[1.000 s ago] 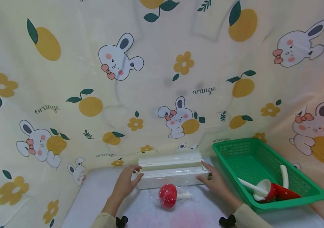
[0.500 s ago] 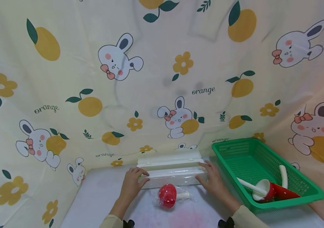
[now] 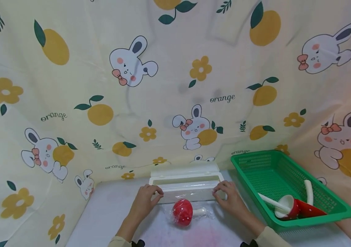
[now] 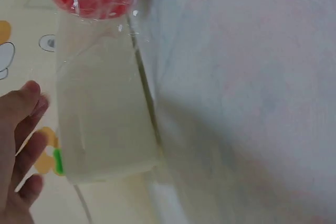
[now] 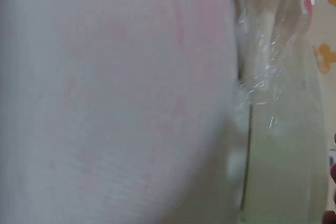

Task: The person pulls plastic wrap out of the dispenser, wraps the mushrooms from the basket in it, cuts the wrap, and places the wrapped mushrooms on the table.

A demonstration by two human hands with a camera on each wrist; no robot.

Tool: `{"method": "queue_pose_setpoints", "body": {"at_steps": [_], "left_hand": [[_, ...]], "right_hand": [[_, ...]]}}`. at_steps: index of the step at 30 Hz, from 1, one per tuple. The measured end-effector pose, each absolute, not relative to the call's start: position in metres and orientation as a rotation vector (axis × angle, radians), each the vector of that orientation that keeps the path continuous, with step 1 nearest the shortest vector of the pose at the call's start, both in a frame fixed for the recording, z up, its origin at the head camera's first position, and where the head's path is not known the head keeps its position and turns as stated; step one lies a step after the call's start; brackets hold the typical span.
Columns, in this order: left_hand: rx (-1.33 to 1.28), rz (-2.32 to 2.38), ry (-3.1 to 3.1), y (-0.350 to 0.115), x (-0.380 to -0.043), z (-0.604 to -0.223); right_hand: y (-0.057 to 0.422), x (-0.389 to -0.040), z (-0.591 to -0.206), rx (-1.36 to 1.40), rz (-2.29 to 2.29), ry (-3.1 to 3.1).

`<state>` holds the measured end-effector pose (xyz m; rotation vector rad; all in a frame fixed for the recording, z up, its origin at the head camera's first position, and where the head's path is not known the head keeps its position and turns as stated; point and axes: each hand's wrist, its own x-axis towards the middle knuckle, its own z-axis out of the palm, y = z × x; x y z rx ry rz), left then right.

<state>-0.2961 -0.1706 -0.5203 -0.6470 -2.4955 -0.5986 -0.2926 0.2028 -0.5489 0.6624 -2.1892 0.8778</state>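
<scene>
A white cling film dispenser (image 3: pixel 185 178) stands at the back of the table with its lid raised. Clear cling film (image 3: pixel 191 192) hangs over its front. My left hand (image 3: pixel 144 201) pinches the film's edge near the left end between thumb and fingertips; my right hand (image 3: pixel 231 200) does likewise near the right end. Just in front lies a toy mushroom (image 3: pixel 182 212), red cap with white dots and pale stem, in crinkled clear film. The left wrist view shows the dispenser's plain front (image 4: pixel 105 114) beside my thumb and fingers. In the right wrist view only fingertips show at the edge.
A green mesh basket (image 3: pixel 289 224) stands at the right, close to my right forearm. Inside are a red cup-like piece (image 3: pixel 291 207), a red dotted cone (image 3: pixel 311 209) and pale sticks (image 3: pixel 309 192). A printed cloth (image 3: pixel 163 85) hangs behind the table.
My hands have gone from the dispenser's ends to its front, slightly inward, and now pinch the film's edge. The mushroom and basket have stayed put.
</scene>
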Motion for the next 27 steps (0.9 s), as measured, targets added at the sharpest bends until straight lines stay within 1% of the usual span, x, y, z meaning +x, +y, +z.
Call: {"method": "queue_pose_setpoints", "body": {"at_steps": [8,13,21,27], "left_hand": [[-0.778,-0.893,-2.628,-0.171,-0.284,-0.521],[-0.857,-0.925,-2.704,-0.173,-0.273,-0.524],[-0.907,-0.922,-2.805,-0.168,-0.267,-0.535],[-0.959,-0.907,-2.811,-0.163,-0.266,-0.544]], "right_hand": [[0.208,-0.277,-0.544,1.062,1.121,-2.157],[0.21,-0.268,-0.546,1.253,1.184,-2.229],[0.207,-0.264,-0.556,1.456,1.181,-2.225],[0.201,-0.262,-0.56,1.47,1.158,-2.34]]}}
